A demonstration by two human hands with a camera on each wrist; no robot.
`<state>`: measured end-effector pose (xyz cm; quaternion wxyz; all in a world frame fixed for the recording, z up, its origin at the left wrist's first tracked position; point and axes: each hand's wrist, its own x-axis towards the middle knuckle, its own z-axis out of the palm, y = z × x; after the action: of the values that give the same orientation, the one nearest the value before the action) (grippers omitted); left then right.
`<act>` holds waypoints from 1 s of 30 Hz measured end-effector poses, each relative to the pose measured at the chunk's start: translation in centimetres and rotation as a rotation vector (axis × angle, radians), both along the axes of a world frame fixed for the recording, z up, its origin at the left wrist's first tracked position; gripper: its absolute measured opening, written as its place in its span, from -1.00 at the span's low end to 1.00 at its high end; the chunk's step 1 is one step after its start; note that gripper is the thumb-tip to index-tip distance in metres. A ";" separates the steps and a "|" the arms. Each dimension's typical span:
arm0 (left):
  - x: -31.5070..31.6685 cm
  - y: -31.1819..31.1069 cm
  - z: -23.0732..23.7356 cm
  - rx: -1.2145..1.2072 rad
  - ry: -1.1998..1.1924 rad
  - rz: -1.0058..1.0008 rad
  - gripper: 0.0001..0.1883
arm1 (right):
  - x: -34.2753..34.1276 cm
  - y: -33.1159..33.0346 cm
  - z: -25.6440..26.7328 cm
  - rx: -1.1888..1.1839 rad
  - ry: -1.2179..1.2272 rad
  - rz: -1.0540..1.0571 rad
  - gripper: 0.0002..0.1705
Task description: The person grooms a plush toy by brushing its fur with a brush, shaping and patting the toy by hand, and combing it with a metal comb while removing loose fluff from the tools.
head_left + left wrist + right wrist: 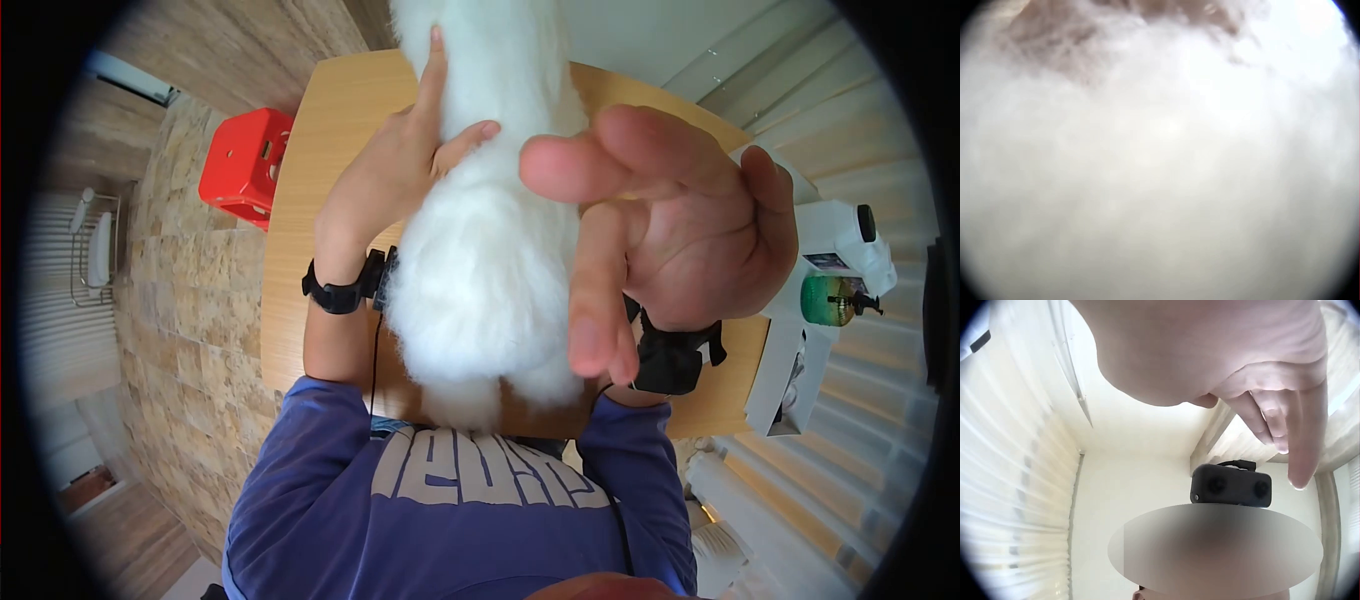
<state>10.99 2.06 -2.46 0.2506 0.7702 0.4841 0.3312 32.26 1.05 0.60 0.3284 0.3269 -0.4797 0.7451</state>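
A white, fluffy, dog-like animal (pixel 480 270) stands lengthwise on the wooden table (pixel 320 130), its rear nearest the person's body; its head lies outside the head view. On its left flank rests my left hand (pixel 385 175), index finger stretched along the coat and thumb across the back. White fur (pixel 1160 162) fills most of the left wrist view, blurred, with some of the left hand's skin at the top. Raised above the animal's right side, close to the head camera, my right hand (pixel 690 220) has its palm turned up, fingers loosely bent and holding nothing.
A red stool (pixel 245 165) stands on the floor left of the table. Along the right edge are a white jug (pixel 838 228), a green pump bottle (pixel 827 302) and a white box (pixel 790 385). Pale curtains (pixel 880 400) hang beyond them. The right wrist view shows the head-worn camera (pixel 1232 486).
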 end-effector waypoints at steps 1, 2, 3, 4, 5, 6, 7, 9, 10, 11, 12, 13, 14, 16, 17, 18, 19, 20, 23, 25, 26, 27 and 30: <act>0.0 0.0 0.2 -0.041 0.000 0.006 0.03 | -0.9 0.1 -0.6 0.007 0.150 0.064 -0.08; 0.0 0.1 0.2 -0.038 0.007 -0.002 0.03 | -1.4 0.2 -0.8 0.016 0.300 0.128 -0.08; 0.0 0.1 0.0 -0.017 -0.001 -0.008 0.03 | -1.6 0.3 -0.8 0.020 0.306 0.120 -0.08; -0.1 0.2 -0.3 0.003 -0.011 -0.013 0.03 | -1.7 0.4 -0.7 0.020 0.300 0.136 -0.08; -0.2 0.3 -0.5 0.004 -0.005 -0.021 0.03 | -1.7 0.3 -0.7 0.018 0.294 0.153 -0.07; -0.3 0.3 -0.9 0.071 -0.023 -0.058 0.02 | -0.6 0.2 0.4 0.020 0.298 0.147 -0.07; -0.5 0.3 -0.9 0.137 -0.040 -0.094 0.01 | 1.5 -0.2 2.5 0.033 -0.101 0.003 -0.06; -0.5 0.2 -0.8 0.125 -0.005 -0.072 -0.01 | 2.0 -1.0 3.2 0.029 -0.527 -0.290 -0.08; -0.5 0.1 -0.6 0.109 0.025 -0.044 -0.03 | 1.3 -1.4 2.5 0.009 -0.554 -0.435 -0.09; -0.4 0.0 -0.5 0.091 0.056 -0.013 -0.05 | 0.9 -1.7 2.2 0.005 -0.546 -0.423 -0.09; -0.4 -0.2 -0.2 0.073 0.086 0.018 -0.07 | 0.5 -2.0 1.9 0.044 -0.634 -0.750 -0.30; -0.4 -0.4 0.0 0.057 0.116 0.048 -0.09 | 0.2 -2.2 1.6 0.084 -0.715 -1.081 -0.49; -0.4 -0.6 0.3 0.043 0.145 0.074 -0.11 | 0.0 -1.8 1.1 0.080 -0.709 -1.075 -0.49; -0.4 -0.9 0.8 0.016 0.195 0.122 -0.15 | -0.2 -0.4 -0.4 0.521 -0.968 -1.688 -0.67; -0.6 -1.3 1.2 0.015 0.195 0.126 -0.15 | -0.5 -0.3 -0.9 0.483 -1.031 -1.786 -0.61; -1.0 -1.9 1.7 0.031 0.221 0.113 -0.35 | -0.6 -0.1 -1.4 0.485 -1.031 -1.782 -0.61; -1.4 -2.6 2.2 0.046 0.247 0.100 -0.52 | -0.6 0.1 -1.9 0.574 -1.026 -1.844 -0.61; -1.7 -3.0 2.6 0.042 0.247 0.102 -0.52 | -0.6 0.2 -2.2 0.663 -1.019 -1.903 -0.61; -2.1 -4.5 3.8 -0.017 0.261 -0.010 -0.61 | -0.1 -0.4 -2.5 0.729 -1.131 -1.707 -0.58; -2.0 -5.2 4.7 -0.020 0.237 -0.157 -0.65 | -0.1 -0.8 -1.9 0.736 -1.120 -1.690 -0.62; -2.1 -5.5 4.8 -0.023 0.235 -0.151 -0.65 | -0.1 -1.1 -1.4 0.741 -1.107 -1.681 -0.67; -2.1 -5.7 4.8 -0.039 0.235 -0.184 -0.69 | 0.0 -1.3 -1.1 0.744 -1.107 -1.677 -0.67; -2.2 -6.5 5.4 -0.089 0.213 -0.266 -0.72 | 0.4 -2.2 -0.3 0.633 -1.205 -1.535 -0.77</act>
<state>8.77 -4.47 2.96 0.2732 0.8463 0.4160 0.1901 32.63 -1.19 0.27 0.3198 -0.4249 -0.8194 0.2139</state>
